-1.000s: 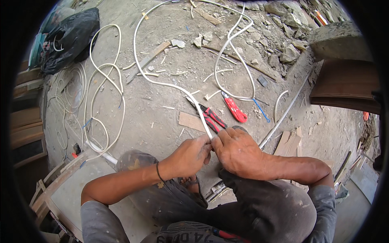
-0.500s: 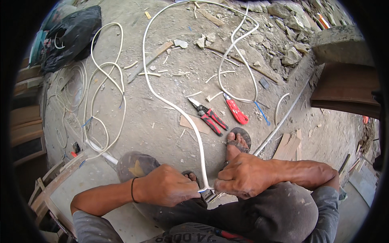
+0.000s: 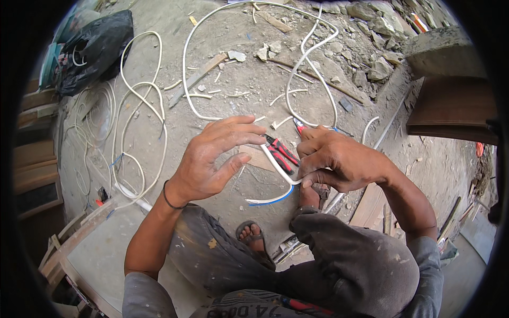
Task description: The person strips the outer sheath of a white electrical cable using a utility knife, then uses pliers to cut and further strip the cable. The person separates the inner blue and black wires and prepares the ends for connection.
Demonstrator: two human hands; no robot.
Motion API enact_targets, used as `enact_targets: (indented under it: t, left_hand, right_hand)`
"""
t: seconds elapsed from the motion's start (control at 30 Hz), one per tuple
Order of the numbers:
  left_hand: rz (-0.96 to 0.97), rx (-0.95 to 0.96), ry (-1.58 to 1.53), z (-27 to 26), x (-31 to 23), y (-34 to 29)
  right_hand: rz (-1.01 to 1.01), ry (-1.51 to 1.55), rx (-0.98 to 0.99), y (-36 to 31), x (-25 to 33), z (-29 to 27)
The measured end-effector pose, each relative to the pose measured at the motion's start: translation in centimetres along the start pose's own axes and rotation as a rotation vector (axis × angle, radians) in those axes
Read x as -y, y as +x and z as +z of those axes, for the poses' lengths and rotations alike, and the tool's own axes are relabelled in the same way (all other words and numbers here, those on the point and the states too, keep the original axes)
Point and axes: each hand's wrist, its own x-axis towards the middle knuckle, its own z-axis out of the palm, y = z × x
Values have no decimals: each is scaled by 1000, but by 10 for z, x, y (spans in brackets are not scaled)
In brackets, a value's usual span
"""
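My right hand (image 3: pixel 344 161) pinches a white cable (image 3: pixel 277 165) near its split end. From those fingertips a blue wire (image 3: pixel 283 195) and a whitish strand curve off to the left. My left hand (image 3: pixel 217 159) is open, thumb and fingers apart, over the cable's length and touching nothing that I can make out. Below the hands lie red-and-black pliers (image 3: pixel 285 153), partly covered by the cable. A red-handled tool (image 3: pixel 299 126) is mostly hidden behind my right hand.
Loops of white cable (image 3: pixel 161 95) spread over the dusty ground at left. Broken stones (image 3: pixel 382 69) pile up at the far right, near a brown wooden piece (image 3: pixel 450 111). A black plastic bag (image 3: pixel 98 47) lies far left. A pale framed panel (image 3: pixel 106 249) is beside my left knee.
Both hands have risen away from my lap. My left hand has let go of the cable end and opened. The blue wire now shows free of the white sheath.
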Motion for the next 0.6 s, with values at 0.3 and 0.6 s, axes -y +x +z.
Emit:
enact_targets:
  t: [0.3, 0.6]
  left_hand:
    - [-209, -5, -565, 36, -12, 17]
    - [-240, -241, -900, 68, -4, 26]
  right_hand:
    - [72, 638, -581, 30, -15, -2]
    - [252, 1788, -956, 45, -29, 51]
